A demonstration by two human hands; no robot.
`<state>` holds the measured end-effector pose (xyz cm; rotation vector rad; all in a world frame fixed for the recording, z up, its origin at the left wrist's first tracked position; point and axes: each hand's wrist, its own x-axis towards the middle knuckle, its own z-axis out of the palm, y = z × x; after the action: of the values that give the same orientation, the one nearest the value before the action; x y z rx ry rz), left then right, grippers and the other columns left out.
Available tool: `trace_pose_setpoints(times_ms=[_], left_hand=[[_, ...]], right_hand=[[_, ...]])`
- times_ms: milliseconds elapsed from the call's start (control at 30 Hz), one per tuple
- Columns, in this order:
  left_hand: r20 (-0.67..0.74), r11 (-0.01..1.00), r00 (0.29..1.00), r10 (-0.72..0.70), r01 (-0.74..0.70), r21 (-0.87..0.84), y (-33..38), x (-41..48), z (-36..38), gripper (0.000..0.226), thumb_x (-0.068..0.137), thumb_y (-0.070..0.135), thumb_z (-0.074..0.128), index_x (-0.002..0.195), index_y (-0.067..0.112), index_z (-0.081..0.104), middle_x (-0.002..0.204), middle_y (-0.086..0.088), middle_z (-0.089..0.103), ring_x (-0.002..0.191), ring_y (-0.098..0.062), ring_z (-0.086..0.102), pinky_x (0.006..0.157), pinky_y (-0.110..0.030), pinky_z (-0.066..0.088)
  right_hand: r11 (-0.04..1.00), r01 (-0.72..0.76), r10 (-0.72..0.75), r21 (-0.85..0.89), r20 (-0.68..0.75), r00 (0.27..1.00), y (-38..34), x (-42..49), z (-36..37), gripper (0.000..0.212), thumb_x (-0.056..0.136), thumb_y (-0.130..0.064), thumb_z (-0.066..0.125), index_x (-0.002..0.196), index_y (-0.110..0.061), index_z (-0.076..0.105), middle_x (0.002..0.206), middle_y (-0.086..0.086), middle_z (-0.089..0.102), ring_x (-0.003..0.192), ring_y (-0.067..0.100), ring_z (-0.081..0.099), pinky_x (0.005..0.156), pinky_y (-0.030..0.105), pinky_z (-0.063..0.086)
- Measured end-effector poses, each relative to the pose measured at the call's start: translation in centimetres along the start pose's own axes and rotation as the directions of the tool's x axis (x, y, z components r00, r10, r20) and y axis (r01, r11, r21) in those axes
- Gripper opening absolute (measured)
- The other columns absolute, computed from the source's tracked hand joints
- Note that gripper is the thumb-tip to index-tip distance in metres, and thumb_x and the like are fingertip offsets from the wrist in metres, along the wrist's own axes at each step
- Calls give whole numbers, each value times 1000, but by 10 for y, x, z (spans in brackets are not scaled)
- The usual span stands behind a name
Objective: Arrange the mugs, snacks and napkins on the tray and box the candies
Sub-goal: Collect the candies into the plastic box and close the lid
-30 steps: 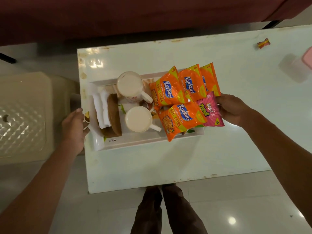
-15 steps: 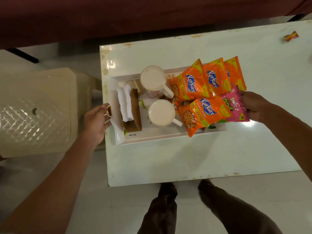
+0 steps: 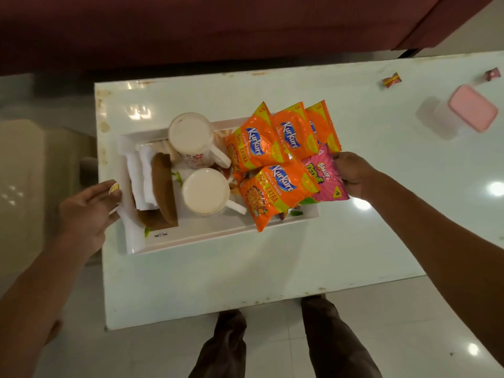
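Observation:
A white tray [image 3: 191, 238] lies at the left end of the white table. On it stand two cream mugs [image 3: 205, 190], a brown napkin holder [image 3: 163, 192] with white napkins [image 3: 141, 173], several orange snack packets [image 3: 272, 192] and a pink snack packet [image 3: 326, 175]. My left hand [image 3: 88, 211] grips the tray's left edge. My right hand [image 3: 354, 174] grips the tray's right end at the pink packet. Two wrapped candies [image 3: 391, 80] lie at the far right, near a clear box with a pink lid [image 3: 473, 111].
A cream plastic stool [image 3: 24, 192] stands left of the table. A dark red sofa [image 3: 218, 28] runs along the far side. My legs and shoes [image 3: 272, 347] are at the table's near edge, over a glossy tiled floor.
The view swung right and back; the pink-lidded box and a second candy are in sight again. Both hands stay on the tray's ends, and the tray has barely shifted on the table.

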<state>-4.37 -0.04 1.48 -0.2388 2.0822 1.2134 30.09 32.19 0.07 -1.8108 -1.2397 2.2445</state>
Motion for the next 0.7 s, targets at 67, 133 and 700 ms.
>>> trace_pose_setpoints(times_ms=[67, 133, 700], left_hand=[[5, 1000, 1000, 13, -13, -7, 5, -5, 7, 36, 92, 12, 70, 127, 19, 66, 130, -3, 67, 107, -14, 65, 87, -31, 51], [9, 1000, 1000, 26, -25, -13, 9, -11, 15, 36, 92, 12, 69, 128, 18, 66, 131, -4, 66, 108, -15, 65, 86, -31, 51], [74, 997, 997, 28, -23, -69, 17, -97, 128, 33, 91, 4, 69, 123, 12, 67, 115, -8, 69, 90, -13, 67, 84, -35, 52]], right_hand=[[1000, 11, -11, 14, 10, 1000, -2, -2, -10, 36, 100, -25, 49, 132, -10, 56, 123, 18, 66, 109, 39, 64, 80, 51, 57], [999, 33, -33, 9, 12, 999, -5, -4, -19, 34, 100, -25, 49, 130, -11, 57, 123, 17, 66, 107, 37, 65, 81, 50, 57], [999, 24, -27, -26, -120, 992, -15, -38, -155, 39, 101, -25, 48, 136, -9, 53, 130, 20, 61, 118, 44, 58, 101, 62, 43]])
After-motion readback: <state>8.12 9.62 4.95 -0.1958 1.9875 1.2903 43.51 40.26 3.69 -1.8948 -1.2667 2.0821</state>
